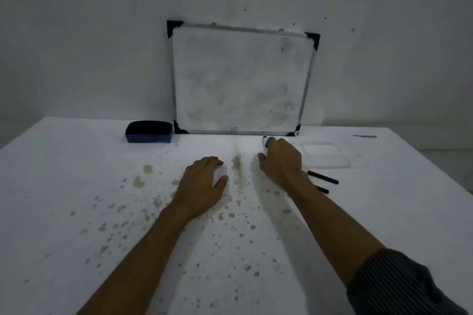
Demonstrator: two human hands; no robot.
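Head view: right hand point(281, 161) grips a marker point(265, 141) below the whiteboard point(240, 84); left hand point(202, 184) rests relaxed nearby.

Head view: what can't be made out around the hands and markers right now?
All in the head view:
The marker: only its dark tip shows; the right hand gripping it covers the barrel.
The two black markers: left ends hidden under the right wrist.
The left hand: its curled fingers hide whatever lies beneath them.
The whiteboard: dim and smeared; any writing unreadable.
The clear tray: too faint to tell contents.
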